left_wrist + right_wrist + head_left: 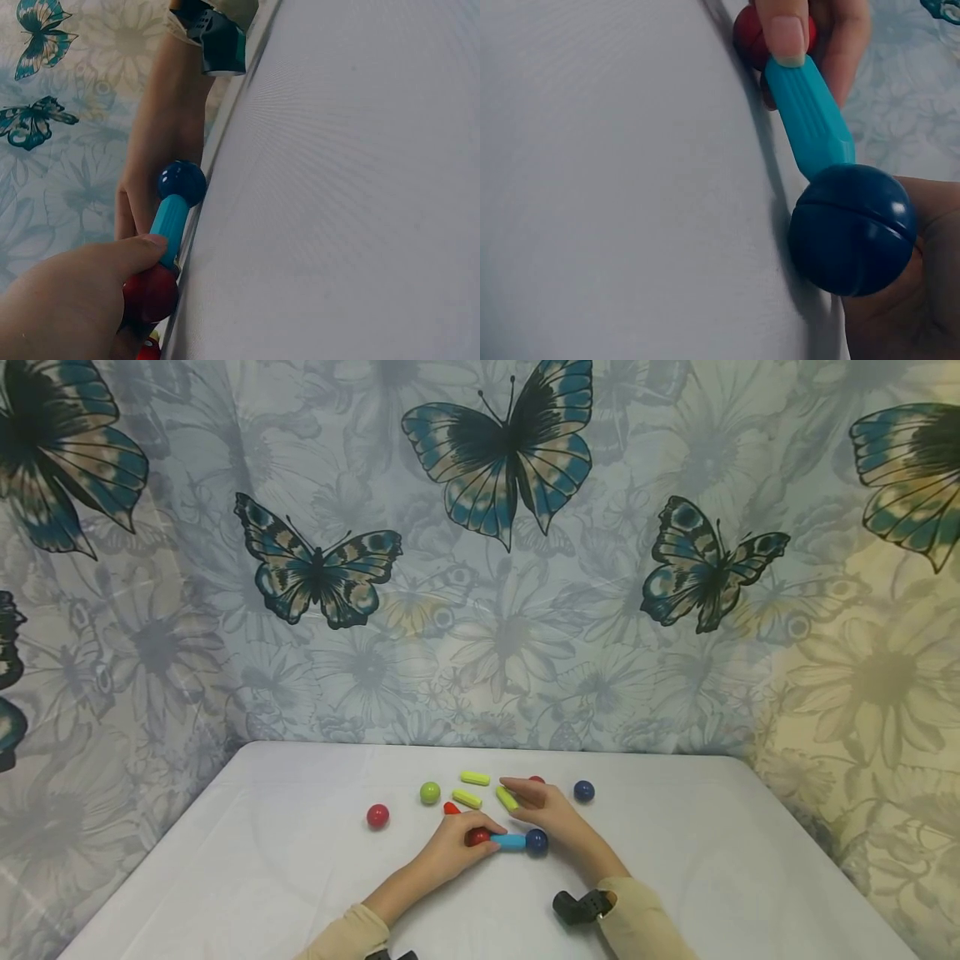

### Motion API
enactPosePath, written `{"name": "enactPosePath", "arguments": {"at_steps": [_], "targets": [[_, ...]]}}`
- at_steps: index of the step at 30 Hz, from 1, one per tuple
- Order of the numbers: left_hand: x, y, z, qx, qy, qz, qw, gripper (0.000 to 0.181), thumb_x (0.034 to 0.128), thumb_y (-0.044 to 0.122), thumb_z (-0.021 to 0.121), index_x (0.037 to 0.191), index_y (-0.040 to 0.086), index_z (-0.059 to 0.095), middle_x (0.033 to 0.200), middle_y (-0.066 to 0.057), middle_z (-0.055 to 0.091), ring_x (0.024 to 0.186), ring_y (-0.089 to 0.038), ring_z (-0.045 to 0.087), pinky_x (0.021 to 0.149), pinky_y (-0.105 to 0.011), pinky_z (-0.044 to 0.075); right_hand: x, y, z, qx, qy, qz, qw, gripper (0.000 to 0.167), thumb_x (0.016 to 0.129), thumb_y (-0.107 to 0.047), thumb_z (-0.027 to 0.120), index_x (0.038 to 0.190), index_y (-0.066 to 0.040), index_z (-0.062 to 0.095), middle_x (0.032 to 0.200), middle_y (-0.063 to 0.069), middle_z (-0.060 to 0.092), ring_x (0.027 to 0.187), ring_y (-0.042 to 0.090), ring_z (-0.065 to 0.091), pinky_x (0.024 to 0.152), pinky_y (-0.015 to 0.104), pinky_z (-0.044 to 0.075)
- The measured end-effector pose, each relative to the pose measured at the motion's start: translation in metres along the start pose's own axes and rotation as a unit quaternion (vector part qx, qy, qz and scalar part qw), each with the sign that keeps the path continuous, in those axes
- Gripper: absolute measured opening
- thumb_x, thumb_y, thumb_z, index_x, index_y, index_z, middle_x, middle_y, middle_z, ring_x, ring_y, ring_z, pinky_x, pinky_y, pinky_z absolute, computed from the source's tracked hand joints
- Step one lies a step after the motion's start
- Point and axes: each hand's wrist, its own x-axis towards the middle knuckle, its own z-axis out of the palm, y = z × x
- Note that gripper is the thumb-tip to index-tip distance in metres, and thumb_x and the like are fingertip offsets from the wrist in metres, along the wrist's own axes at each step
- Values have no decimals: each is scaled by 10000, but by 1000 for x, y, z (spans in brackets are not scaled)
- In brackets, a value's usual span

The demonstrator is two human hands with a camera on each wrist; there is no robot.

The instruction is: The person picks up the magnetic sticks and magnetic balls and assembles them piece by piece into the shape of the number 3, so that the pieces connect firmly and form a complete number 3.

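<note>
My left hand [453, 842] grips the red ball [152, 294] at one end of a light blue ridged rod [810, 116], its thumb lying on the rod. A dark blue ball [853, 229] is joined to the rod's other end. This joined piece is low over or on the white table; contact is unclear. My right hand [551, 814] reaches past the dark blue ball, with a gap between fingers and thumb. In that gap is a yellow-green rod [507, 798]; no firm grip on it shows. A red piece [451, 808] peeks out behind the left hand.
On the white table [300, 860] lie two more yellow-green rods [475, 778], a green ball [430, 792], a red ball [378, 816] and a dark blue ball [584, 791]. Another red ball [537, 779] is partly hidden behind the right hand. A butterfly-print cloth [510, 652] hangs behind.
</note>
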Motion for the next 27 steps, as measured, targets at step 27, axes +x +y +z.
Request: {"name": "enactPosePath", "arguments": {"at_steps": [27], "targets": [[0,-3,1,-92,14,-34,10000,173,876,193,726,1048,211,736,1060,50,730,1097,-104,631,993,-263,488,-1,3,-3,-126,185,125,9997,512,884,-49,678,1358,50,512,1411,245,522,1347,394,467,1101,367,405]]}}
